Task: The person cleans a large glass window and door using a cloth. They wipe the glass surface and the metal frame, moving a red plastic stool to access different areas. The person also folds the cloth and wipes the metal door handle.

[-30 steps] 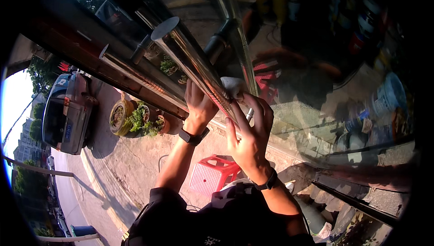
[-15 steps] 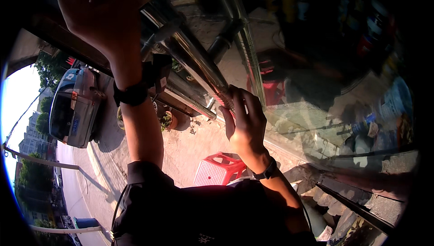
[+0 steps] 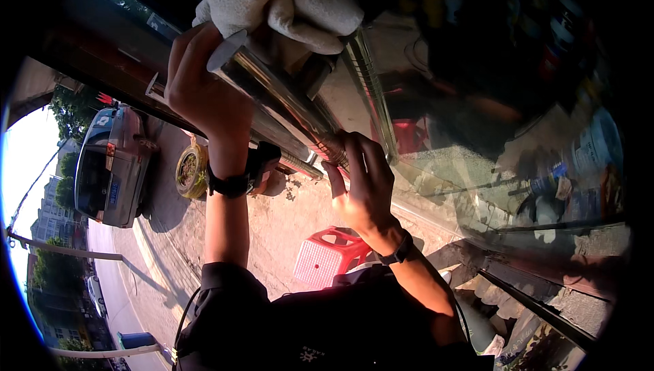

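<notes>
A thick, shiny metal tube handle (image 3: 276, 95) slants across the upper middle, in front of a glass pane (image 3: 449, 187). My right hand (image 3: 368, 190) is closed round its lower part, thumb on the near side. A bunched white cloth (image 3: 279, 3) lies against the glass just above the tube's upper end. My left hand (image 3: 208, 98) is beside that upper end, with its fingers curled into the cloth and their tips hidden behind it and the tube. Past the tube, a second similar shiny bar (image 3: 371, 91) shows, perhaps a reflection.
A red plastic stool (image 3: 320, 262) stands on the pavement below my hands. A round planter (image 3: 192, 170) is to the left, near a parked grey van (image 3: 112, 166). Cluttered bottles and containers (image 3: 562, 173) show through or in the glass at right.
My left hand has come down and to the right, and the white cloth has come down into fuller view with it. My right hand stays on the tube handle, nearly unmoved.
</notes>
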The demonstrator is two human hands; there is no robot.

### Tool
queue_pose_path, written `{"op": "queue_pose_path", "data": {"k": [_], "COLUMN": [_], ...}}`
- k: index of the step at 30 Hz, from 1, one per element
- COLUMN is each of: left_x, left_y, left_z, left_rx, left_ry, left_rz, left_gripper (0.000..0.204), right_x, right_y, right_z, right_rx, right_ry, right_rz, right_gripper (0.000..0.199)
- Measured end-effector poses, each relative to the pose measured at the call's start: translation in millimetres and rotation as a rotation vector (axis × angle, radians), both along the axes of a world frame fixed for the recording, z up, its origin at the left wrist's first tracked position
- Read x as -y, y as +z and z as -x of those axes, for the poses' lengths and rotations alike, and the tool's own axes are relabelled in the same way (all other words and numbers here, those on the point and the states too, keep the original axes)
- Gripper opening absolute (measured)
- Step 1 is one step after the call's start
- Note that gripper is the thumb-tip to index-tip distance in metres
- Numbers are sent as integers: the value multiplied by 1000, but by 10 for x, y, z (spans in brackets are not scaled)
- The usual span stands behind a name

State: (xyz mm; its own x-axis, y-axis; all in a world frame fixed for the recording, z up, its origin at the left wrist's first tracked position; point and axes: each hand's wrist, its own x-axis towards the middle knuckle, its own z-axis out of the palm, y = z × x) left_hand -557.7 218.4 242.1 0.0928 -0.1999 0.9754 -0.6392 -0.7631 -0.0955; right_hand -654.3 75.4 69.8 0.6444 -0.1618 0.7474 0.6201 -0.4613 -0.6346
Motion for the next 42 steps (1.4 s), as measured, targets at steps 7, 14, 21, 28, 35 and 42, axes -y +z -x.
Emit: {"op": "queue_pose_path", "data": {"k": [7,14,21,28,35,42], "left_x": [91,65,-169,-1081,-1169,159], "left_y": [-580,-1174,-2678,-4772,-5654,-5269], "left_z": [159,178,747,2045,2545,2070], "left_rx": [-165,-300,-985,-1682,-1821,-1871], "left_ry": [-5,-68,-260,227,-117,-66], "left_rz": [218,261,576,-131,-652,-714], "left_gripper": [30,29,25,30,42,54], "right_x": [19,71,59,625,2017,2385], "right_y": [-38,28,-102,-2396,-3744,-4496], "right_z": [-32,-43,73,1412,4909,7115], "right_rx": [19,30,41,-677,-1846,-1868], "right_ry": [20,-20,-164,31,-527,-865], "right_rz": [8,26,17,108,90,-328], "right_gripper": [54,48,39,19,36,28]}}
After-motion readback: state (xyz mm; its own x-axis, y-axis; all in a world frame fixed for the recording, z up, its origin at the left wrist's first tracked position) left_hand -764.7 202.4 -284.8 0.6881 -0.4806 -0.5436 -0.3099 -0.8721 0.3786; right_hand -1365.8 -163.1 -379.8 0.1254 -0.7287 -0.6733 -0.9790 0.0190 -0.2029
